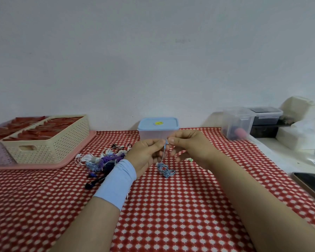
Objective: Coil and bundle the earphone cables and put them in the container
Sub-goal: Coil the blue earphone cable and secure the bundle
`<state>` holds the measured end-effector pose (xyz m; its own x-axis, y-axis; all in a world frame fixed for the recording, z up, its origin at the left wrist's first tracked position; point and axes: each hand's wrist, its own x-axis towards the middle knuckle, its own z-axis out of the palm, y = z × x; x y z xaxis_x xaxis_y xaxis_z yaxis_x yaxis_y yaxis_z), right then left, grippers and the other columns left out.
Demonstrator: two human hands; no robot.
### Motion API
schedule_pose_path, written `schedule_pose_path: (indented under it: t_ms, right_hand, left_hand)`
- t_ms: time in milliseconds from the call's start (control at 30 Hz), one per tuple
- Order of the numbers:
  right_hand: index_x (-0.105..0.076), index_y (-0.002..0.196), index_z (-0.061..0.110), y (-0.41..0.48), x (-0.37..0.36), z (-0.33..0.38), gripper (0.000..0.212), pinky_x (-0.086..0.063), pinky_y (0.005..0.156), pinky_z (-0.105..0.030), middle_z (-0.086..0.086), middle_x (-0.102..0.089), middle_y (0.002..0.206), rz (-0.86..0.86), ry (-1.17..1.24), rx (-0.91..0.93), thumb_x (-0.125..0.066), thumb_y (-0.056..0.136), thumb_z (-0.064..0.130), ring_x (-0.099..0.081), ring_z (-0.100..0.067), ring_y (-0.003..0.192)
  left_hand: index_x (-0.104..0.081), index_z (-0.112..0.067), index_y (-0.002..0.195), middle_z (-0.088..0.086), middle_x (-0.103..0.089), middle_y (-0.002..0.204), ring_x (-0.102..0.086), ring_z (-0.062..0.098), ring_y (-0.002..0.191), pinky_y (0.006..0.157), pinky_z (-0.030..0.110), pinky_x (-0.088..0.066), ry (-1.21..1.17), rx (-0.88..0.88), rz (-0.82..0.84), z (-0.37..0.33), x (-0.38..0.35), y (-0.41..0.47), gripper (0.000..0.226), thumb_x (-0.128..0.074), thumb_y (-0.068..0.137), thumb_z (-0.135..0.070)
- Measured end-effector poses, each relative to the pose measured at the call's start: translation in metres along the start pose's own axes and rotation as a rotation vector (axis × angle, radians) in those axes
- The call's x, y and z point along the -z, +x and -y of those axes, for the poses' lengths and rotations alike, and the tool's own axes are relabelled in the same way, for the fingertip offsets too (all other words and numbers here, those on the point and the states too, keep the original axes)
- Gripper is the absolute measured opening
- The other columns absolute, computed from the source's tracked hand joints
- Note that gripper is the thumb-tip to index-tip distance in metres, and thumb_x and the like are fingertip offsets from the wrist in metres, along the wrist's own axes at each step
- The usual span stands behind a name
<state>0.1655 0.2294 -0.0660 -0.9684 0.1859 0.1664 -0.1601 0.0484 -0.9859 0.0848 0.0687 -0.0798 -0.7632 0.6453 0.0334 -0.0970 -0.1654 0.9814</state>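
Note:
A light blue earphone cable point(165, 170) hangs from my fingers, its lower part lying in a loose heap on the red patterned tablecloth. My left hand point(147, 155) and my right hand point(189, 146) meet above it, both pinching the cable's top end between thumb and fingers. A pale blue band covers my left wrist. Behind the hands stands the clear container with a light blue lid point(158, 124), lid on. A tangle of white, purple and dark earphone cables point(102, 159) lies to the left of my left hand.
A cream perforated basket point(49, 144) of red items sits on a pink tray point(65, 160) at left. Clear storage boxes point(238, 122) stand at back right. A phone point(311, 184) lies at the right edge. Small pale pieces point(190, 159) lie under my right hand.

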Motion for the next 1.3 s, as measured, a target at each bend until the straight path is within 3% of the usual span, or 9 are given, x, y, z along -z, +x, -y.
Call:
schedule_pose_path:
  t_ms: [100, 333, 500, 667, 767, 900, 1033, 1167, 1300]
  right_hand:
    - [-0.076, 0.101, 0.000, -0.003, 0.003, 0.004, 0.014, -0.057, 0.056, -0.031, -0.017, -0.076, 0.091, 0.030, -0.100, 0.023, -0.068, 0.093, 0.009, -0.068, -0.020, 0.071]
    - [-0.080, 0.093, 0.011, -0.004, 0.000, 0.004, 0.007, -0.059, 0.055, -0.028, -0.005, -0.077, 0.078, -0.052, -0.442, 0.153, -0.077, 0.086, 0.011, -0.070, -0.016, 0.064]
    - [-0.081, 0.092, 0.012, -0.001, -0.001, 0.000, 0.006, -0.062, 0.059, -0.035, -0.007, -0.076, 0.076, -0.068, -0.496, 0.202, -0.078, 0.086, 0.012, -0.071, -0.030, 0.065]
    - [-0.081, 0.090, 0.010, -0.001, -0.004, -0.001, 0.008, -0.055, 0.053, -0.027, -0.014, -0.074, 0.074, -0.077, -0.413, 0.149, -0.076, 0.087, 0.006, -0.065, -0.013, 0.058]
    - [-0.081, 0.092, 0.009, -0.002, -0.004, 0.000, 0.007, -0.058, 0.055, -0.029, -0.015, -0.075, 0.077, -0.079, -0.367, 0.124, -0.077, 0.086, 0.007, -0.066, -0.016, 0.061]
    - [-0.081, 0.092, 0.009, -0.001, -0.005, 0.000, 0.008, -0.056, 0.053, -0.027, -0.008, -0.076, 0.078, -0.094, -0.325, 0.108, -0.078, 0.085, 0.007, -0.066, -0.014, 0.060]
    - [-0.081, 0.096, 0.008, -0.004, -0.007, 0.001, 0.010, -0.057, 0.053, -0.030, -0.008, -0.077, 0.081, -0.066, -0.282, 0.086, -0.076, 0.087, 0.008, -0.064, -0.014, 0.061]
    - [-0.079, 0.105, 0.008, -0.006, -0.006, 0.005, 0.016, -0.060, 0.058, -0.037, -0.012, -0.077, 0.093, 0.007, -0.221, 0.031, -0.065, 0.095, 0.007, -0.066, -0.019, 0.066]
    - [-0.078, 0.107, 0.007, -0.009, 0.000, 0.008, 0.018, -0.058, 0.058, -0.033, -0.013, -0.075, 0.093, 0.062, -0.113, -0.014, -0.065, 0.095, 0.007, -0.065, -0.018, 0.068]
  left_hand:
    - [-0.072, -0.003, 0.097, 0.002, -0.071, 0.077, -0.057, 0.009, 0.063, 0.069, 0.027, -0.057, 0.001, 0.024, -0.027, 0.000, 0.002, 0.000, 0.015, -0.060, 0.096, -0.012]
    - [-0.074, -0.004, 0.090, 0.006, -0.071, 0.077, -0.056, 0.009, 0.060, 0.071, 0.026, -0.058, 0.079, 0.059, -0.051, -0.001, 0.001, -0.003, 0.013, -0.064, 0.093, -0.013]
    - [-0.073, -0.003, 0.090, 0.007, -0.072, 0.078, -0.058, 0.008, 0.059, 0.075, 0.030, -0.058, 0.088, 0.085, -0.080, -0.001, 0.002, -0.002, 0.012, -0.065, 0.093, -0.012]
    - [-0.073, -0.001, 0.092, 0.007, -0.069, 0.078, -0.057, 0.007, 0.059, 0.071, 0.026, -0.058, 0.149, 0.050, -0.076, 0.002, 0.005, 0.000, 0.014, -0.065, 0.093, -0.012]
    - [-0.074, -0.003, 0.093, 0.007, -0.070, 0.080, -0.059, 0.009, 0.062, 0.069, 0.024, -0.056, 0.180, 0.011, -0.076, 0.003, 0.005, 0.000, 0.012, -0.066, 0.092, -0.011]
    - [-0.077, -0.012, 0.088, 0.009, -0.074, 0.078, -0.065, 0.015, 0.067, 0.079, 0.033, -0.059, 0.375, -0.130, -0.148, 0.003, 0.008, 0.003, 0.004, -0.075, 0.085, -0.013]
    - [-0.077, -0.021, 0.084, 0.005, -0.074, 0.071, -0.067, 0.010, 0.066, 0.078, 0.026, -0.057, 0.538, -0.234, -0.196, 0.002, 0.011, 0.003, 0.003, -0.077, 0.084, -0.018]
    - [-0.078, -0.017, 0.091, 0.004, -0.075, 0.075, -0.066, 0.010, 0.067, 0.078, 0.029, -0.056, 0.459, -0.186, -0.165, 0.002, 0.012, 0.002, 0.006, -0.074, 0.086, -0.018]
    - [-0.075, -0.009, 0.097, 0.007, -0.073, 0.082, -0.062, 0.011, 0.067, 0.073, 0.029, -0.054, 0.278, -0.116, -0.047, -0.002, 0.010, -0.002, 0.010, -0.070, 0.089, -0.011]
